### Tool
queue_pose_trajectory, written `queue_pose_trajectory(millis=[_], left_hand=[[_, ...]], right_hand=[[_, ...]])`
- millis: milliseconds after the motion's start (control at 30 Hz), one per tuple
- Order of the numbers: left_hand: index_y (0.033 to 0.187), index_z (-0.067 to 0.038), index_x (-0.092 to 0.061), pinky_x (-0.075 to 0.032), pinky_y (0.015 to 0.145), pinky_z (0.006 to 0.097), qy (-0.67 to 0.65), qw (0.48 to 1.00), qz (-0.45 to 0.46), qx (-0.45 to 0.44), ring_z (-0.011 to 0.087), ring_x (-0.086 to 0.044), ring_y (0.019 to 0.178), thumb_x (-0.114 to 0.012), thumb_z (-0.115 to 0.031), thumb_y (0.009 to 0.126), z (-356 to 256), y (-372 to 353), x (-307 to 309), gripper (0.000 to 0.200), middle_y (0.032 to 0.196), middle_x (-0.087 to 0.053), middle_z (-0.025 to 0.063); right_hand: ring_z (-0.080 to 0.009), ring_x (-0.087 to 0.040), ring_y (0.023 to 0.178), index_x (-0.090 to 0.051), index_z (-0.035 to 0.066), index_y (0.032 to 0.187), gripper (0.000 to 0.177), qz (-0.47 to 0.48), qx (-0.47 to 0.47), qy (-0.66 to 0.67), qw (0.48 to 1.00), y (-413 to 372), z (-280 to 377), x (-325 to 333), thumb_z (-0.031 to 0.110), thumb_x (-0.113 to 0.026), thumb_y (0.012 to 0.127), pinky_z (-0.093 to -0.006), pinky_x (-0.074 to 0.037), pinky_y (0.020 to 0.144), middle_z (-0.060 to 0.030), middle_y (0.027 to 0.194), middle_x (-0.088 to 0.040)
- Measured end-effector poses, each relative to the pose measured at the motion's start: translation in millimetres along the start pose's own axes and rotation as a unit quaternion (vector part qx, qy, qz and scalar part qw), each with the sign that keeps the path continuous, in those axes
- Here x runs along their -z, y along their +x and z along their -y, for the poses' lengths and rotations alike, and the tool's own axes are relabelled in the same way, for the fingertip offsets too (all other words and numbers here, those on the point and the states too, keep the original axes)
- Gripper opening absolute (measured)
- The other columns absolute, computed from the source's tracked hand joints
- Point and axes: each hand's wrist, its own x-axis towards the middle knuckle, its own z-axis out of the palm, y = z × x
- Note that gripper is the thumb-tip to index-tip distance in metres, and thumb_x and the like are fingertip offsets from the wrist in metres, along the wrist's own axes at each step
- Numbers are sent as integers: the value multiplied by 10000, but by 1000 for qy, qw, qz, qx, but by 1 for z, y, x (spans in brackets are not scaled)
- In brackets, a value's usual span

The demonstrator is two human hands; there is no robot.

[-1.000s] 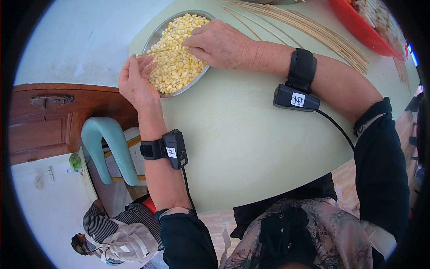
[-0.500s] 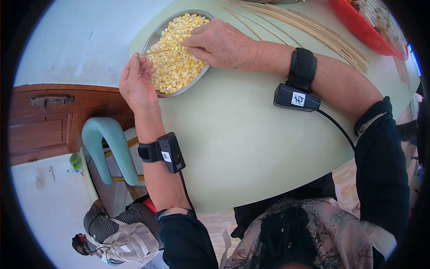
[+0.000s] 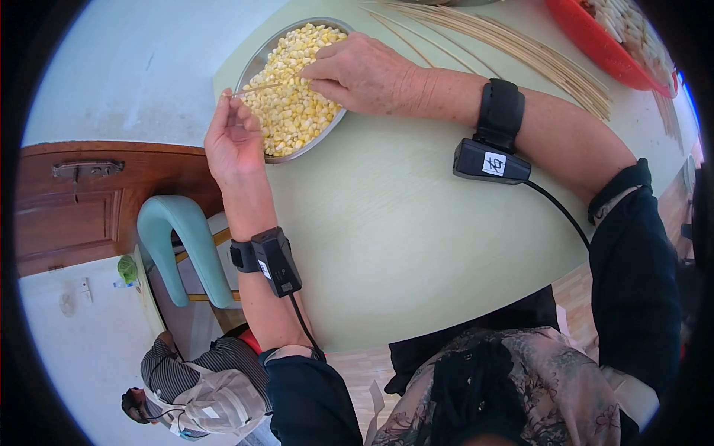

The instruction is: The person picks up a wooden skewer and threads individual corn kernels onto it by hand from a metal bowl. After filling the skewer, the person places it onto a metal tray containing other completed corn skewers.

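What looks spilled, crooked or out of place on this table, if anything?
Nothing much. The corn kernels all lie inside the metal tray, none on the table. The tray sits near the table's edge, and a few bamboo skewers stray from their pile. The left hand pinches one skewer.

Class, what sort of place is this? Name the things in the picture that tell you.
Probably a home or small food-prep room: a green table bears a metal tray of corn kernels and a pile of wooden skewers, beside a wooden door.
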Motion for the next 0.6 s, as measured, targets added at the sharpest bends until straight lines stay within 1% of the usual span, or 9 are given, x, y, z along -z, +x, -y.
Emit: queue_pose_trajectory(millis=[133, 233, 300, 333, 400, 433, 467, 533, 600], left_hand=[[1013, 24, -548, -389, 511, 222, -27, 999, 25, 20, 119, -514, 630, -565, -67, 868, 0, 2, 3, 173, 770, -578, 48], [1018, 24, -548, -385, 509, 217, -16, 998, 42, 40, 114, -508, 634, -579, -63, 856, 7, -1, -4, 186, 772, -575, 46], [1028, 22, -551, -376, 501, 207, 30, 996, 37, 73, 105, -497, 637, -597, -61, 843, 16, -13, -25, 208, 772, -574, 43], [1078, 43, -519, -377, 498, 202, 53, 996, 19, 72, 115, -477, 646, -539, -55, 884, 18, -16, -32, 219, 789, -539, 65], [1080, 41, -520, -378, 492, 202, 54, 995, 18, 81, 117, -480, 642, -542, -50, 882, 17, -19, -34, 219, 792, -542, 65], [1082, 40, -521, -378, 485, 201, 57, 994, 16, 91, 119, -483, 639, -544, -45, 880, 17, -20, -35, 220, 795, -545, 65], [1082, 40, -521, -378, 485, 201, 57, 994, 17, 92, 119, -483, 639, -544, -45, 880, 17, -19, -36, 220, 795, -545, 65], [1071, 37, -527, -388, 489, 195, 70, 990, 20, 120, 123, -494, 648, -552, -40, 874, 16, -19, -35, 213, 805, -554, 72], [1070, 36, -528, -394, 494, 193, 71, 989, 30, 124, 125, -509, 658, -554, -39, 872, 15, -19, -33, 213, 816, -563, 79]], right_hand=[[-296, -595, 678, -642, 37, 928, 162, -5, 6, 11, 1000, 0, 0, 1, 139, -586, 815, -388, -491, 639, -127, 732, -606], [-306, -592, 672, -642, 35, 927, 163, -8, 10, 11, 1000, 0, 0, 2, 134, -588, 809, -392, -489, 632, -131, 725, -603], [-312, -591, 669, -641, 34, 928, 165, -8, 9, 11, 1000, 0, 0, 2, 131, -588, 806, -395, -486, 628, -134, 721, -601], [-313, -590, 666, -640, 34, 921, 159, -14, 1, 23, 1000, 0, -1, -1, 130, -588, 805, -397, -484, 625, -136, 715, -597], [-314, -589, 663, -638, 34, 914, 154, -22, -9, 33, 999, 1, -1, -1, 129, -587, 805, -399, -482, 621, -138, 709, -594], [-297, -597, 663, -636, 39, 845, 158, -18, -1, 23, 1000, 2, -1, -1, 162, -541, 819, -398, -487, 640, -128, 702, -605], [-281, -605, 664, -634, 44, 777, 213, -14, 7, 14, 1000, 2, -1, 0, 195, -494, 834, -398, -492, 658, -119, 696, -616], [-282, -603, 661, -629, 40, 768, 218, -15, 2, 13, 1000, 1, 0, 0, 199, -494, 834, -399, -491, 654, -119, 693, -614], [-284, -601, 658, -624, 35, 759, 224, -14, -3, 12, 1000, 2, 1, 0, 203, -494, 833, -400, -490, 651, -119, 690, -612]])
